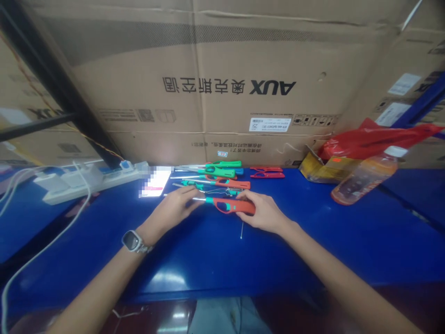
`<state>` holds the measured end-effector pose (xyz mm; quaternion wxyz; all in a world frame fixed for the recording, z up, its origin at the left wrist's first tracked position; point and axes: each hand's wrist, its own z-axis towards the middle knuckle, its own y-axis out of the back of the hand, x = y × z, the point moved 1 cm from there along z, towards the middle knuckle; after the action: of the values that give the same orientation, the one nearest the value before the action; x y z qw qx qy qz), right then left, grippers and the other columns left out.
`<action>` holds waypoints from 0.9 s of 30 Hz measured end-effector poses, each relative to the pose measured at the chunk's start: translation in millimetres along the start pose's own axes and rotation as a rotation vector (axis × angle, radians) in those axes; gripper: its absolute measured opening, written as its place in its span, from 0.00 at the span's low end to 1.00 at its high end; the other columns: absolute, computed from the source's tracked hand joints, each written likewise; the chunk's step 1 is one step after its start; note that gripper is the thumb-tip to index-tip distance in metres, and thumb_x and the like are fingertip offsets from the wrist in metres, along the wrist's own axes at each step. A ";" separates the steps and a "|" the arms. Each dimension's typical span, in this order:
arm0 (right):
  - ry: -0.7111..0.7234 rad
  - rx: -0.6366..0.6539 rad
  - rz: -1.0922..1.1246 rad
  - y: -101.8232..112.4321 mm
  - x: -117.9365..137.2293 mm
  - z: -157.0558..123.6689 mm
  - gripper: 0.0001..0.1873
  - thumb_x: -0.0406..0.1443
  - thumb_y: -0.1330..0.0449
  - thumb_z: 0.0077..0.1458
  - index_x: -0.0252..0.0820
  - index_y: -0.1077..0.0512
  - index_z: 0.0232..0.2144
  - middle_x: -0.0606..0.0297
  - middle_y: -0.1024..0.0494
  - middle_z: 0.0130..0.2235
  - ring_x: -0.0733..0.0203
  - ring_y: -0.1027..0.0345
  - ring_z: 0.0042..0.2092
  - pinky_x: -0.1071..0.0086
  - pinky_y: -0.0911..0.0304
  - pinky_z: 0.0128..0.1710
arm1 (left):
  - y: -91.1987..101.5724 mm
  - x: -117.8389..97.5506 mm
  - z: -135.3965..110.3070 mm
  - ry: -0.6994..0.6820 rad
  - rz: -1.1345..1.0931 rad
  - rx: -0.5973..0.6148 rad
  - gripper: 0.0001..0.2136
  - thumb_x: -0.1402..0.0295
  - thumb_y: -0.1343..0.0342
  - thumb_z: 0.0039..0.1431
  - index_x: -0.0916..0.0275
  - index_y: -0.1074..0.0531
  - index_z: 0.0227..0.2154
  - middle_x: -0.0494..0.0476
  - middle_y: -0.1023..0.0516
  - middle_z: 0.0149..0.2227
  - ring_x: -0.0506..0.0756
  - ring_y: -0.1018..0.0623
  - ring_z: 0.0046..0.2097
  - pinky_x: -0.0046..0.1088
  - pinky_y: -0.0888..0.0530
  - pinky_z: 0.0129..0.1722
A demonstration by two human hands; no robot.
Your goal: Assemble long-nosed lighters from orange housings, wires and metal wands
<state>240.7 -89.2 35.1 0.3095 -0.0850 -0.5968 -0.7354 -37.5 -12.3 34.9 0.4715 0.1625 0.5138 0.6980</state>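
Observation:
An orange long-nosed gas lighter (231,206) with a teal trigger lies level between my hands, just above or on the blue table. My right hand (266,211) is closed round its handle end. At the metal tube, the fingers of my left hand (179,204) are closed in a pinch. Right behind it are green inner parts (236,191) with thin wires. Farther back lie another orange lighter (229,182) and green lighters (220,171). Two red handle shells (267,175) rest to the right of these. A thin metal rod (242,230) lies in front of my right hand.
On the left, a white power strip (93,183) with plugs and cables sits near a lit phone (155,182). A drink bottle (365,178) leans at a yellow box (314,167) with a red bag (368,139). Large cardboard boxes (222,55) stand behind the table (295,260).

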 end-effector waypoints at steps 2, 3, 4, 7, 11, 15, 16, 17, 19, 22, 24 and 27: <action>-0.007 -0.010 -0.012 -3.7 -2.0 9.1 0.16 0.39 0.35 0.52 0.48 0.27 0.44 0.67 0.18 0.45 0.52 0.23 0.44 0.62 0.34 0.43 | 4.2 13.8 -9.9 0.072 -0.064 -0.004 0.09 0.62 0.48 0.68 0.60 0.27 0.40 0.56 0.22 0.40 0.55 0.22 0.40 0.31 0.27 0.39; -0.018 -0.016 -0.002 -5.7 -3.3 13.4 0.16 0.40 0.34 0.51 0.49 0.26 0.44 0.67 0.18 0.45 0.52 0.23 0.44 0.62 0.34 0.43 | 6.0 19.5 -13.9 0.109 -0.087 -0.001 0.09 0.61 0.48 0.68 0.60 0.27 0.40 0.55 0.22 0.39 0.55 0.22 0.39 0.31 0.27 0.38; -0.030 -0.021 0.018 -7.6 -4.6 17.4 0.15 0.40 0.33 0.51 0.49 0.25 0.43 0.67 0.18 0.44 0.52 0.23 0.43 0.62 0.34 0.42 | 7.5 23.8 -17.1 0.141 -0.102 0.006 0.09 0.61 0.48 0.67 0.60 0.27 0.39 0.55 0.22 0.38 0.55 0.23 0.38 0.32 0.27 0.37; -0.031 0.002 0.050 -13.6 -5.4 27.2 0.15 0.43 0.32 0.52 0.50 0.24 0.43 0.67 0.18 0.43 0.54 0.24 0.43 0.62 0.35 0.42 | 9.3 25.1 -21.4 0.189 -0.066 0.043 0.09 0.61 0.46 0.64 0.60 0.27 0.40 0.57 0.22 0.40 0.57 0.22 0.40 0.35 0.27 0.41; 0.109 0.057 0.018 -24.5 0.1 34.8 0.17 0.46 0.34 0.56 0.48 0.23 0.46 0.61 0.20 0.44 0.52 0.29 0.47 0.57 0.38 0.49 | 4.2 4.4 -16.9 0.140 0.077 0.049 0.21 0.58 0.39 0.58 0.58 0.31 0.53 0.60 0.26 0.53 0.64 0.27 0.54 0.46 0.32 0.53; 0.156 0.057 0.020 -36.0 6.0 34.6 0.16 0.47 0.35 0.58 0.48 0.23 0.45 0.61 0.20 0.42 0.52 0.32 0.47 0.54 0.41 0.52 | -8.1 -14.1 -11.1 0.046 0.042 0.128 0.19 0.57 0.41 0.62 0.57 0.32 0.53 0.58 0.25 0.52 0.61 0.26 0.52 0.41 0.31 0.51; 0.162 0.049 0.016 -37.2 7.2 33.3 0.16 0.47 0.35 0.58 0.48 0.22 0.44 0.62 0.21 0.42 0.52 0.33 0.47 0.54 0.42 0.52 | -10.5 -15.7 -10.6 0.029 0.032 0.151 0.16 0.58 0.43 0.65 0.57 0.31 0.51 0.57 0.24 0.49 0.59 0.25 0.50 0.40 0.31 0.49; 0.166 0.035 0.012 -37.3 8.2 31.8 0.17 0.48 0.35 0.57 0.48 0.23 0.45 0.61 0.21 0.43 0.52 0.33 0.48 0.54 0.42 0.53 | -12.0 -16.0 -10.6 0.019 0.024 0.166 0.13 0.59 0.46 0.67 0.58 0.31 0.50 0.56 0.23 0.47 0.58 0.24 0.48 0.38 0.31 0.48; 0.151 -0.009 -0.002 -34.2 9.3 27.5 0.20 0.48 0.35 0.57 0.48 0.25 0.48 0.60 0.23 0.47 0.51 0.34 0.51 0.54 0.43 0.53 | -13.1 -14.0 -11.6 0.019 0.007 0.176 0.11 0.61 0.52 0.71 0.58 0.30 0.49 0.56 0.22 0.44 0.57 0.24 0.45 0.37 0.30 0.47; 0.038 -0.082 -0.060 -25.7 8.5 18.8 0.17 0.47 0.38 0.59 0.46 0.27 0.46 0.60 0.25 0.42 0.53 0.31 0.46 0.58 0.40 0.48 | -13.3 -8.8 -12.8 0.055 -0.030 0.174 0.14 0.62 0.58 0.73 0.59 0.29 0.48 0.57 0.22 0.42 0.57 0.24 0.44 0.36 0.29 0.45; -0.115 -0.098 -0.126 -21.8 6.0 12.4 0.11 0.44 0.40 0.59 0.44 0.30 0.39 0.64 0.25 0.33 0.55 0.30 0.37 0.63 0.39 0.38 | -15.6 -6.7 -11.6 0.070 -0.040 0.181 0.16 0.62 0.60 0.73 0.60 0.28 0.46 0.57 0.23 0.40 0.57 0.25 0.43 0.35 0.28 0.44; -0.360 -0.094 -0.219 -21.1 0.8 4.6 0.11 0.45 0.40 0.57 0.46 0.35 0.31 0.67 0.28 0.25 0.56 0.32 0.27 0.67 0.48 0.25 | -22.2 -7.0 -7.0 0.045 -0.025 0.195 0.17 0.61 0.61 0.73 0.61 0.27 0.42 0.58 0.26 0.38 0.57 0.26 0.42 0.35 0.28 0.44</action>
<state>227.2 -83.2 19.3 0.1119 -0.1639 -0.6130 -0.7648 -28.0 -21.5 14.5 0.4504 0.1853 0.5918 0.6423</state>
